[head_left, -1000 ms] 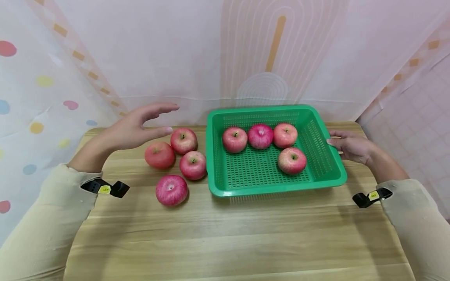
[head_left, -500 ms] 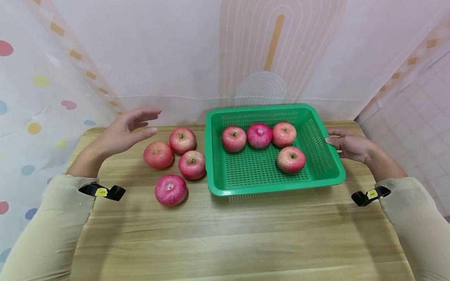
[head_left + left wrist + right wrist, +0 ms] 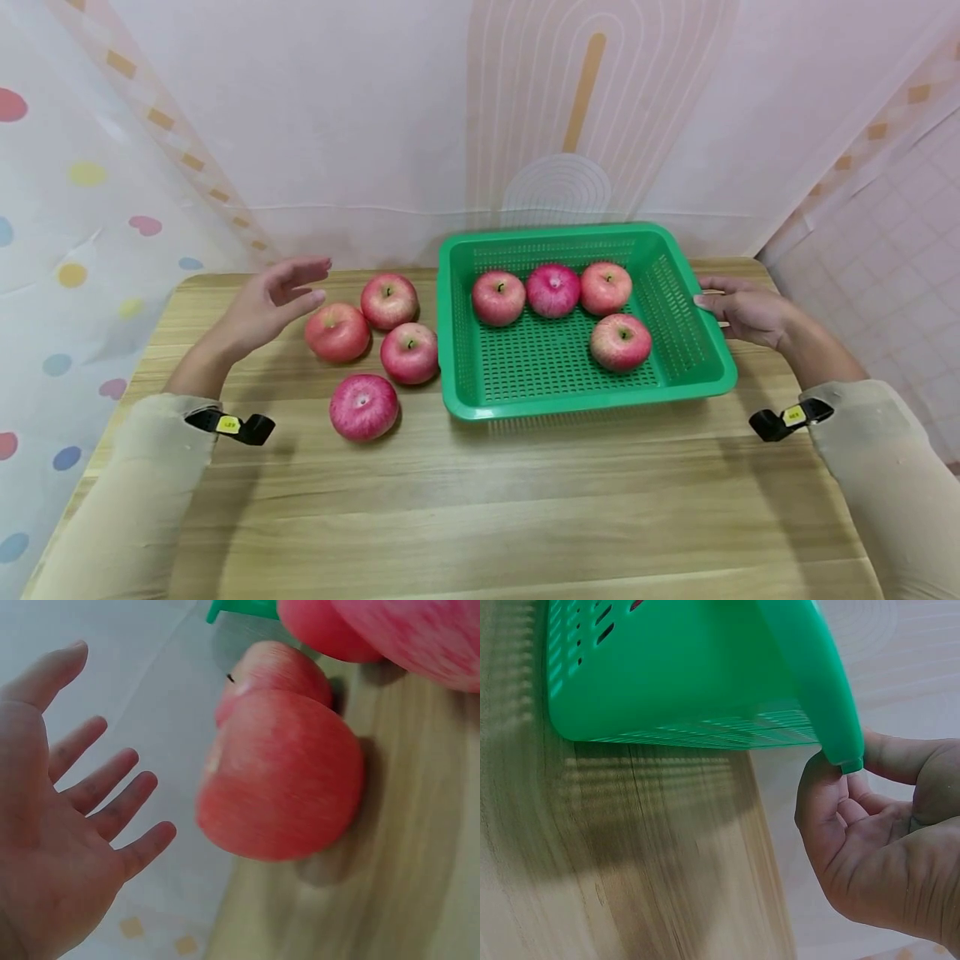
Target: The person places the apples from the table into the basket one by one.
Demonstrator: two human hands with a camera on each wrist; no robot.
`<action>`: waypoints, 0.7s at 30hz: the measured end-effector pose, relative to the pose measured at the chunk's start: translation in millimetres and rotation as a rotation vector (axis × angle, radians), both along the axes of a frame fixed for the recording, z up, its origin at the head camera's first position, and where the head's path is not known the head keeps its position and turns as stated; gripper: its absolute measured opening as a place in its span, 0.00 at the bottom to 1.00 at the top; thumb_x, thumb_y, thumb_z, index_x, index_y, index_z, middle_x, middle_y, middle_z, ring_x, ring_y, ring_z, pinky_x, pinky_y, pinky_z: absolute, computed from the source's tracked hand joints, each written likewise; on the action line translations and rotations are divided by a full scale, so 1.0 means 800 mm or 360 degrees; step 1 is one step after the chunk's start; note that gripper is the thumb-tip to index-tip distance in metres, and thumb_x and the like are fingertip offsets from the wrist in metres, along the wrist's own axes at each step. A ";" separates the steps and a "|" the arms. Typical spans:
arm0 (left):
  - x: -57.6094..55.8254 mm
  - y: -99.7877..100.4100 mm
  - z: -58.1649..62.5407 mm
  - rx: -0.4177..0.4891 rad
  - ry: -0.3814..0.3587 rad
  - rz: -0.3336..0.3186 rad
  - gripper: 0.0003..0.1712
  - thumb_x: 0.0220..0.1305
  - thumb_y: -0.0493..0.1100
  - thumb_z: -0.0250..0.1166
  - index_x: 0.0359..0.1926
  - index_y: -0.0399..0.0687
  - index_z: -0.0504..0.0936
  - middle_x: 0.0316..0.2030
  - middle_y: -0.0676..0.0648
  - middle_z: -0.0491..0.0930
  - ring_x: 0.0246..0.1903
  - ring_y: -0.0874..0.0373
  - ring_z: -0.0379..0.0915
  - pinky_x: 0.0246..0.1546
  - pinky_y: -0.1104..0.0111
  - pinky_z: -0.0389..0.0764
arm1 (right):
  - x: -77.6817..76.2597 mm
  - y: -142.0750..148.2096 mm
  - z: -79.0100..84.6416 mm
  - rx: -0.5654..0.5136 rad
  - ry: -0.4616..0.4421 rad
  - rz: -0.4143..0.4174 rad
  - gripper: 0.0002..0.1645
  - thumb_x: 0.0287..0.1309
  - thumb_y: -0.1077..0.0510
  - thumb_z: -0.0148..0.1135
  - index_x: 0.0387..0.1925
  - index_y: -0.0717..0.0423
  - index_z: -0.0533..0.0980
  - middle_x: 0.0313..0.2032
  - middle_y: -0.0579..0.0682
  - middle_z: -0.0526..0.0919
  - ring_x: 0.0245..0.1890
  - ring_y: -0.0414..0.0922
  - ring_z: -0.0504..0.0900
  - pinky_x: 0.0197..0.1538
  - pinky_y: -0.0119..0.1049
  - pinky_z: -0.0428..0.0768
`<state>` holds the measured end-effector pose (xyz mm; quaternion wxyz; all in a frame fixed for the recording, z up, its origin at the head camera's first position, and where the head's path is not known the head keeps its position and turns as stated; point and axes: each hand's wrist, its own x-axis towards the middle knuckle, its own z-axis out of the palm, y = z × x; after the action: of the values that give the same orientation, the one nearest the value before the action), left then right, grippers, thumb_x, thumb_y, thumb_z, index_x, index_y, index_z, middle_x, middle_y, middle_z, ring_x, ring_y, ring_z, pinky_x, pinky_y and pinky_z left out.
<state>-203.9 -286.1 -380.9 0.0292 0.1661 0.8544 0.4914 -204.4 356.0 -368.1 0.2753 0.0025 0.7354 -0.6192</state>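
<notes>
My left hand (image 3: 266, 304) hovers at the left of the table, palm facing the loose apples, fingers spread and holding nothing. Nearest to it is a light red apple (image 3: 337, 332), which the left wrist view shows just beyond the fingertips. Around that lie a red apple (image 3: 389, 302) behind, another apple (image 3: 409, 353) against the basket's left side, and a deep pink apple (image 3: 364, 407) in front. My right hand (image 3: 753, 312) pinches the right rim of a green plastic basket (image 3: 585, 403), thumb on top and fingers underneath, as the right wrist view (image 3: 877, 825) also shows.
Inside the basket, three apples stand in a row along the back, among them a deep pink apple (image 3: 553, 291), and one apple (image 3: 621, 342) sits nearer the front right. A patterned cloth wall (image 3: 360, 125) closes off the back of the wooden table (image 3: 480, 517).
My left hand has drawn back to the left, away from above the apples, and sunk lower. The right hand keeps its hold on the basket rim; the apples have stayed put.
</notes>
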 end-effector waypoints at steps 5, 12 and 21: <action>0.001 -0.002 -0.020 0.0033 0.0023 0.0061 0.29 0.73 0.38 0.63 0.71 0.35 0.68 0.65 0.39 0.72 0.62 0.64 0.70 0.56 0.83 0.71 | 0.000 0.001 0.000 -0.0016 0.0006 0.0006 0.13 0.78 0.64 0.47 0.50 0.47 0.75 0.39 0.45 0.87 0.38 0.40 0.87 0.41 0.38 0.85; 0.002 -0.005 -0.048 0.0197 0.0001 0.0116 0.29 0.74 0.38 0.62 0.71 0.33 0.67 0.62 0.52 0.74 0.63 0.59 0.69 0.56 0.82 0.72 | 0.000 0.002 -0.001 -0.0015 0.0008 0.0005 0.13 0.78 0.64 0.46 0.49 0.46 0.76 0.39 0.45 0.87 0.37 0.40 0.87 0.41 0.38 0.85; -0.001 -0.003 -0.075 0.0330 0.0006 0.0030 0.31 0.69 0.30 0.63 0.69 0.26 0.65 0.57 0.61 0.75 0.61 0.62 0.69 0.58 0.80 0.70 | 0.000 0.002 -0.001 -0.0026 0.0003 0.0001 0.14 0.78 0.65 0.46 0.49 0.46 0.76 0.39 0.45 0.87 0.38 0.40 0.86 0.41 0.37 0.85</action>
<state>-204.8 -288.3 -441.3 0.0057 0.1610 0.8006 0.5771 -204.6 357.6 -368.9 0.2747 -0.0007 0.7306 -0.6251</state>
